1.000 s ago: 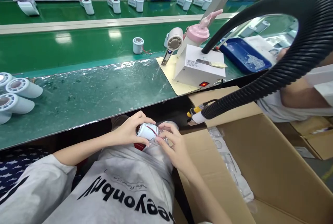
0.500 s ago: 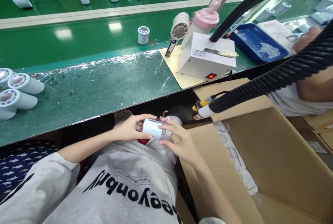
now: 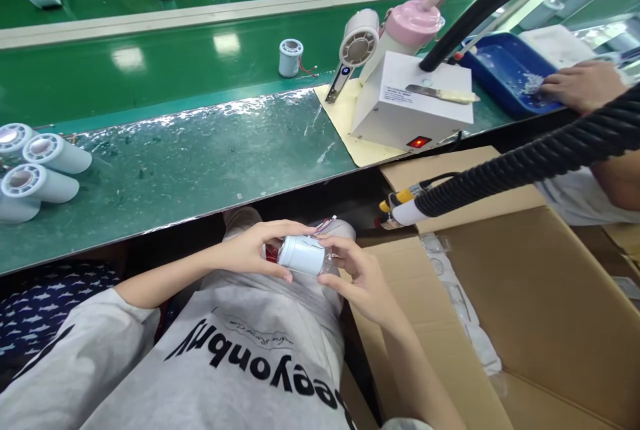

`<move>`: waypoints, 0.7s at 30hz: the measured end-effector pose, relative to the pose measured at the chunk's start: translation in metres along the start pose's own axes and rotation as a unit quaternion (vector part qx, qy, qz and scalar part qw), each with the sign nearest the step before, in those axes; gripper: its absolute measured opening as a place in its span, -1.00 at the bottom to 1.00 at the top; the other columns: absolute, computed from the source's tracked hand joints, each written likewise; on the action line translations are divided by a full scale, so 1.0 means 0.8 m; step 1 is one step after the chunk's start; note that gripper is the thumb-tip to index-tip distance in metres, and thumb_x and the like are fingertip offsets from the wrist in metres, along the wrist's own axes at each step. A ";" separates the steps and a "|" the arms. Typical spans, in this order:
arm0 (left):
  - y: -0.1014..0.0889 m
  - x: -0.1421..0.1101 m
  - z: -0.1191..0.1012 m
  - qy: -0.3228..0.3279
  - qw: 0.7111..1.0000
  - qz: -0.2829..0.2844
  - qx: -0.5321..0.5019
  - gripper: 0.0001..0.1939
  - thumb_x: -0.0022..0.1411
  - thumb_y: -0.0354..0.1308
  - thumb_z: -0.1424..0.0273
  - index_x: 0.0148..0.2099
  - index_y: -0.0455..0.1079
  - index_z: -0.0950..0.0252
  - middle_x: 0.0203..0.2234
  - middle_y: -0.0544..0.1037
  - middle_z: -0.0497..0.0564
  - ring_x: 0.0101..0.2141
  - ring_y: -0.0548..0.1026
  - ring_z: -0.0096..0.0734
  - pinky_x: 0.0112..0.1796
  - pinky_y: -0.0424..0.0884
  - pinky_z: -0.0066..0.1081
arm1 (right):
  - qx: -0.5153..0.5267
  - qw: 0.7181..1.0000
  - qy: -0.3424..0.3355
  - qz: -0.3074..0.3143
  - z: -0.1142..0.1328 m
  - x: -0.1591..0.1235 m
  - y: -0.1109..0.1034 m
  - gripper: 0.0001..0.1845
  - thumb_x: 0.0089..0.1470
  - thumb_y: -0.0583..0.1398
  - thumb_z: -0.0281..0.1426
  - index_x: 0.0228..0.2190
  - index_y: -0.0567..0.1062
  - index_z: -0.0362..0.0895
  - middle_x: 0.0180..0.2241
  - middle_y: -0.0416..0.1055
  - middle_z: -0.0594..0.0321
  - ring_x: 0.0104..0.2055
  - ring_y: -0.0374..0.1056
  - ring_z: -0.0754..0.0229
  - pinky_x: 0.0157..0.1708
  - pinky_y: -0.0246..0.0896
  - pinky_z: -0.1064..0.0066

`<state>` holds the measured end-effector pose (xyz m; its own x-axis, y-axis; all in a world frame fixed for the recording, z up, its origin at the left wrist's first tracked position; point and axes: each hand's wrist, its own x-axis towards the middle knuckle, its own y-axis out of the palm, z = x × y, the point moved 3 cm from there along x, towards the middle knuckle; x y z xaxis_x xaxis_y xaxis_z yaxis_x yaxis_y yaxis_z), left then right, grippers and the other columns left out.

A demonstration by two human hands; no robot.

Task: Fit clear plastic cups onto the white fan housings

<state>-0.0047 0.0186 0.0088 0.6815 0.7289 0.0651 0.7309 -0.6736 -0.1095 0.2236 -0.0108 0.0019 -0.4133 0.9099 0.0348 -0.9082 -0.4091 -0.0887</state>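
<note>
Above my lap, a pale blue cylindrical fan housing lies on its side between my two hands. My left hand is wrapped around its left end, with the thumb along the near side and the fingers over the top. Clear plastic shows at the right end, where my right hand grips it between thumb and fingers. Thin wires with a small white connector stick up behind the housing. Something red shows by my left palm; I cannot make out what it is.
Several similar housings lie on the bench's left side, and one with red wires stands on the green belt. A handheld fan leans beside a white machine. A black hose crosses above an open carton. A co-worker's hand touches a blue tray.
The view has shifted slightly. My right fingers have moved to the housing's clear right end, and the wires behind it show more. A co-worker's hand has come to the blue tray.
</note>
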 end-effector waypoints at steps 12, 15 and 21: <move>0.000 -0.005 -0.005 0.060 0.997 0.020 0.045 -0.20 0.18 0.49 0.29 0.42 0.32 0.02 0.33 0.45 0.18 0.32 0.42 -0.03 0.33 0.31 -0.02 | 0.079 0.992 0.099 0.002 -0.004 0.002 0.008 -0.46 0.10 0.40 0.07 -0.05 0.48 0.01 -0.10 0.52 0.14 -0.21 0.48 0.13 -0.24 0.50 0.34; 0.000 -0.005 -0.005 0.053 0.997 0.021 0.049 -0.20 0.18 0.48 0.27 0.41 0.32 0.03 0.33 0.44 0.19 0.32 0.41 0.01 0.33 0.31 0.03 | 0.085 0.991 0.106 -0.001 -0.002 0.005 0.011 -0.43 0.10 0.37 0.14 -0.08 0.46 0.01 -0.14 0.52 0.15 -0.30 0.46 0.15 -0.30 0.51 0.33; 0.000 -0.005 -0.005 0.050 0.997 0.024 0.053 -0.22 0.17 0.48 0.26 0.40 0.34 0.06 0.34 0.43 0.20 0.33 0.40 0.03 0.33 0.29 0.04 | 0.156 0.976 0.149 0.011 -0.002 0.007 0.018 -0.42 0.07 0.37 0.15 -0.14 0.42 0.01 -0.31 0.44 0.25 -0.37 0.45 0.15 -0.46 0.51 0.35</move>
<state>-0.0077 0.0150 0.0124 0.7192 0.6770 0.1563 0.6937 -0.6866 -0.2179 0.2083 -0.0116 -0.0004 -0.4369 0.8611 -0.2599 -0.8949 -0.3869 0.2224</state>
